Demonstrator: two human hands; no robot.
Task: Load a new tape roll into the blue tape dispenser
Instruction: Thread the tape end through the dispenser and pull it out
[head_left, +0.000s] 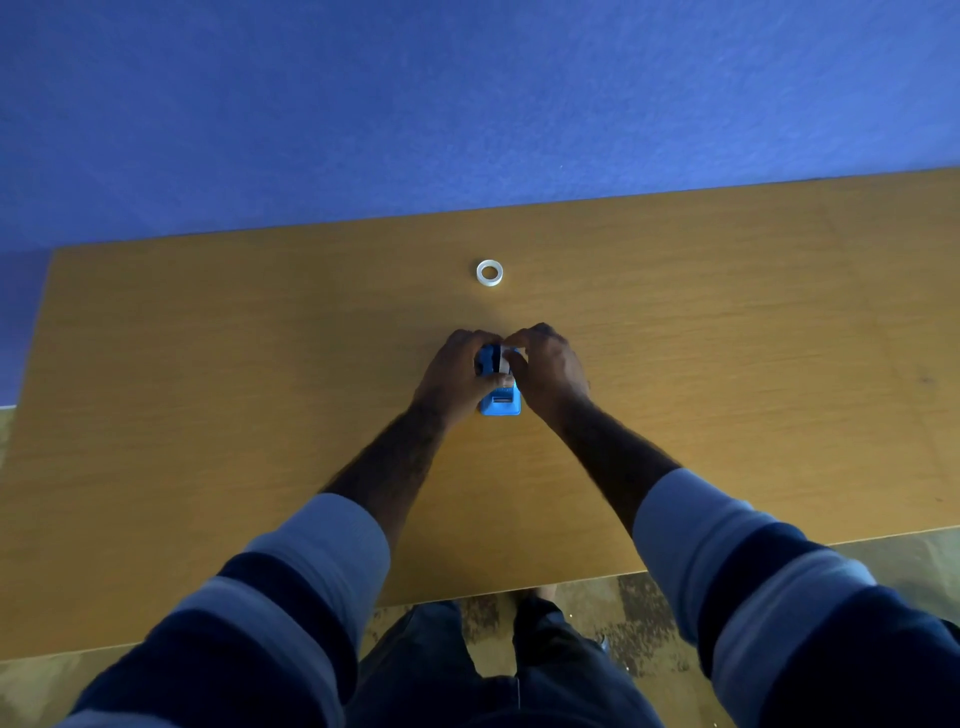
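a wooden table (727, 364) with an orange-brown grain fills the middle of the view, its far edge running against a blue wall (467, 104) at 12 o'clock. at 6 o'clock, below the near edge, a mottled, worn floor (649, 623) shows beside the person's dark trousers (441, 675).

near the table's centre sits the blue tape dispenser (500, 402), its near end pointing toward 6 o'clock and resting on the wood. the left hand (457, 376) wraps the dispenser's 9 o'clock side, fingers curled closed around its body. the right hand (545, 371) comes in from 3 o'clock, with fingertips pinched at the top of the dispenser where something white shows between the two hands; whether that is a tape roll or a strip of tape cannot be told, nor exactly what the right fingers grasp.

a white ring (489, 272), either a tape roll or a bare core, lies flat on the table at 12 o'clock from the hands, apart from them and short of the wall edge.

both forearms are bare up to pushed-back sleeves (332, 545) banded in pale and dark blue.
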